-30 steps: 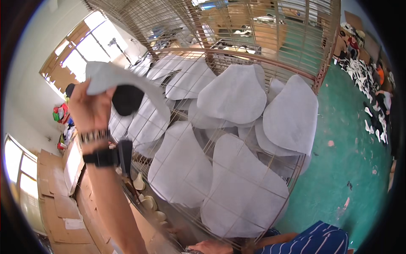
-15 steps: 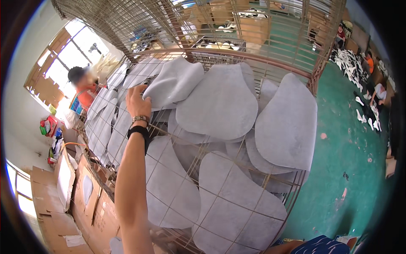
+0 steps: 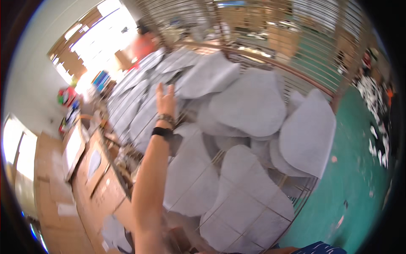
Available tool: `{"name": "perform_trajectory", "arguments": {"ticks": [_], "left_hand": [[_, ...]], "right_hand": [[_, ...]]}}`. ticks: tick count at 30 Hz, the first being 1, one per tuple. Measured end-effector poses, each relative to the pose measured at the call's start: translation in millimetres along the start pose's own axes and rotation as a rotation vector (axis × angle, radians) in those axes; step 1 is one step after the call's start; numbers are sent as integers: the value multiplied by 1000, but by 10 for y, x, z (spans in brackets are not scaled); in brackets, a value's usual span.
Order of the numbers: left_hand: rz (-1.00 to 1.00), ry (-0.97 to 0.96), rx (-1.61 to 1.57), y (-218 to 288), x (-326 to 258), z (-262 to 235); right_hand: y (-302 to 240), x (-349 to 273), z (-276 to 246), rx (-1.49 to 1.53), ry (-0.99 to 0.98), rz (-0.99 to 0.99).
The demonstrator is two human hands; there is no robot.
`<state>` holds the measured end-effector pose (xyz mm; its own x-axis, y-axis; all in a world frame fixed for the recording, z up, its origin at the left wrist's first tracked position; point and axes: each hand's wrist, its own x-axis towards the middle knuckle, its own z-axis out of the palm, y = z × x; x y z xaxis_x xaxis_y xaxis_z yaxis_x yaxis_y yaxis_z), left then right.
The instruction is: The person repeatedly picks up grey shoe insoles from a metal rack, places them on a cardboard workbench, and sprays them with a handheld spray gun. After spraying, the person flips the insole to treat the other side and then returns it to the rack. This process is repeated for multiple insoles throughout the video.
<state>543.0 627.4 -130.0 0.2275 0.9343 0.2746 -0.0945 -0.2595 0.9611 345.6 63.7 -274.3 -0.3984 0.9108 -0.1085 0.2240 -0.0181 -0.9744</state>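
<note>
My left hand [image 3: 166, 101], with a beaded bracelet and a black wristband, is raised over the wire mesh, holding nothing. Its fingers point away from me and are apart, somewhat blurred. Just right of the fingertips lies a grey pear-shaped sheet [image 3: 207, 76] with a curled, lifted edge. I cannot tell whether the fingers touch it. More flat grey pieces lie around it, including a wide piece [image 3: 249, 103], one at the right edge [image 3: 308, 133] and a near one [image 3: 245, 203] with mesh wires across it. My right hand is out of sight; only a bit of arm and patterned blue sleeve [image 3: 319, 249] shows.
A tall barred metal rack [image 3: 287, 65] rises behind the sheets. Cardboard [image 3: 103, 182] stands along the left, below a bright window [image 3: 99, 42]. Beyond the sheets, a person in orange [image 3: 144, 45] is blurred. Green floor [image 3: 342, 169] stretches to the right, with white pieces piled farther off.
The view has swung, so the whole scene sits farther right. My left hand has come away from the curled sheet's edge, its fingers straighter.
</note>
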Motion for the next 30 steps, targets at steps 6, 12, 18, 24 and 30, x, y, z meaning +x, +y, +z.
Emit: {"name": "perform_trajectory", "arguments": {"ticks": [6,12,18,24,30], "left_hand": [[232,118,83,1097,-1864,-459],[90,667,-148,1687,-4897,-2155],[-354,1591,271,609,-8556,-2688],[-1397,2129,990,-180,-12146,-2041],[-1588,2095,473,-131,-12804,-1886]], "right_hand": [[5,218,-360,7,-98,-117],[-59,77,-101,-111,-370,-77],[-122,-127,55,-177,-438,-1],[-209,-389,414,-154,-624,122],[-116,-644,845,-295,-722,110]]}}
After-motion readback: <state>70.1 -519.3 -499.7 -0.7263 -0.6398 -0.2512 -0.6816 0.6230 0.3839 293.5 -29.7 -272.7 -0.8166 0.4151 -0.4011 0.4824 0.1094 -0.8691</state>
